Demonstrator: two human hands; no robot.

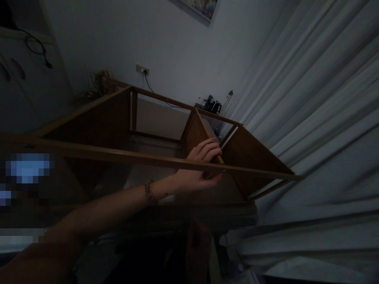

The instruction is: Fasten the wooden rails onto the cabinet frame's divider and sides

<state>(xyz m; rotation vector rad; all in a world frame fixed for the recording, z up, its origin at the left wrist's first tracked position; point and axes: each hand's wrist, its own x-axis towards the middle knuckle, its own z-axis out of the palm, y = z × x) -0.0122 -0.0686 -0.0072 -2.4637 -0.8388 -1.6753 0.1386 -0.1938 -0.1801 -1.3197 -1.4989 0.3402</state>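
Note:
A wooden shelf frame [118,153] with upright panels and thin rails lies across the middle of the view. Its middle divider panel [192,134] meets the front rail below my left hand [201,161]. That hand reaches in from the lower left, with its fingers bent over the divider's edge and the thumb below the front rail. A beaded bracelet [149,192] circles the left wrist. Down in the shadow at the bottom, my right hand [199,240] hangs below the frame, apart from it; its fingers are too dark to make out.
White curtains [310,118] fall close along the right side. Behind the frame are a wall socket [142,70] with a plugged-in cable and some dark appliances [211,104]. A white cupboard [26,83] stands at the left. The frame rests on a padded surface [237,215].

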